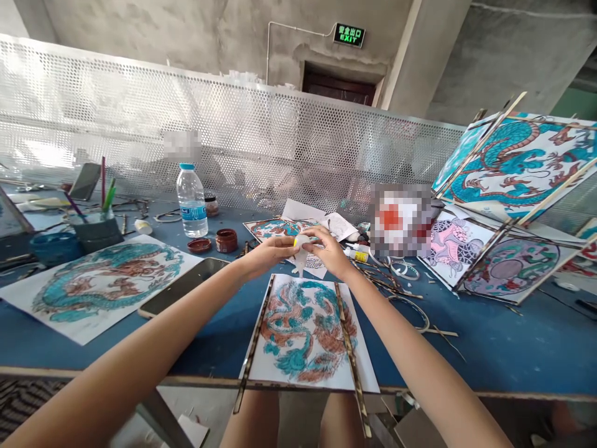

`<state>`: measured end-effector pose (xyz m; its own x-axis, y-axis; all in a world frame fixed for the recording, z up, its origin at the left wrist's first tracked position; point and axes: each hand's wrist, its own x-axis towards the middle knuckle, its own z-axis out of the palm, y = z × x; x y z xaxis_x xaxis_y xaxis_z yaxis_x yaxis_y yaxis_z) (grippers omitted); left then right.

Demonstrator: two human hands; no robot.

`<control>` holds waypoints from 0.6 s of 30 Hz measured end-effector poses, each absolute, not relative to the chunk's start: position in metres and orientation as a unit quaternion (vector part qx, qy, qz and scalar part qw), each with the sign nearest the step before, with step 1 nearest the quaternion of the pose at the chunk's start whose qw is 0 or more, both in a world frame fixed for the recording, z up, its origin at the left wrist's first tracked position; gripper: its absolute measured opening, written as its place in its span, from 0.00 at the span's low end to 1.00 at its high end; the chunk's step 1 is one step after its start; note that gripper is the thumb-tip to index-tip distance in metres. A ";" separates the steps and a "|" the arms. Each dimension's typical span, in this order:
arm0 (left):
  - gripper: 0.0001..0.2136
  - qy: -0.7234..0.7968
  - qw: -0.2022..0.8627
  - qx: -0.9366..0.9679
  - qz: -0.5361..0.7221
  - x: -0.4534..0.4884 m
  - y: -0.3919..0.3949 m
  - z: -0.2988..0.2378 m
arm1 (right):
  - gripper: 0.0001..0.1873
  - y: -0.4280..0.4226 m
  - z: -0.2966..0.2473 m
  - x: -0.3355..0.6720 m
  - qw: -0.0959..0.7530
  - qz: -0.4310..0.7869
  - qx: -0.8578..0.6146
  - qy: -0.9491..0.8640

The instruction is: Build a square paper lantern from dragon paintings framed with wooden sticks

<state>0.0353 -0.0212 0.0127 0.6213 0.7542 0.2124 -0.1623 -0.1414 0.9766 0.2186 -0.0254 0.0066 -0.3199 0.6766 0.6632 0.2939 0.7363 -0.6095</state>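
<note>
Reaching forward from the near edge, both bare arms are held almost straight over the blue tabletop (489,336) and converge toward the middle. The left hand (273,250) and the right hand (332,250) are brought together just beyond the far edge of a dragon painting (303,330), with both wrists slightly raised. One small white glue bottle (300,256) with a yellow cap is held between them, above the tabletop: the fingers of the left hand are closed on its upper end and those of the right hand are curled around it from the other side.

Two bamboo strips (348,339) are laid along the painting, one near each side edge. One larger dragon sheet (102,280) is seen to the left, with one dark phone (184,287) between it and the painting. Farther back, one water bottle (191,200) and two small brown paint pots (226,240) are set. Framed kites (517,162) are stacked at the right; their exact number cannot be told.
</note>
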 end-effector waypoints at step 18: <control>0.10 0.324 0.476 0.704 0.416 0.045 -0.026 0.002 | 0.11 -0.041 0.007 0.200 0.510 0.220 -0.301 -0.775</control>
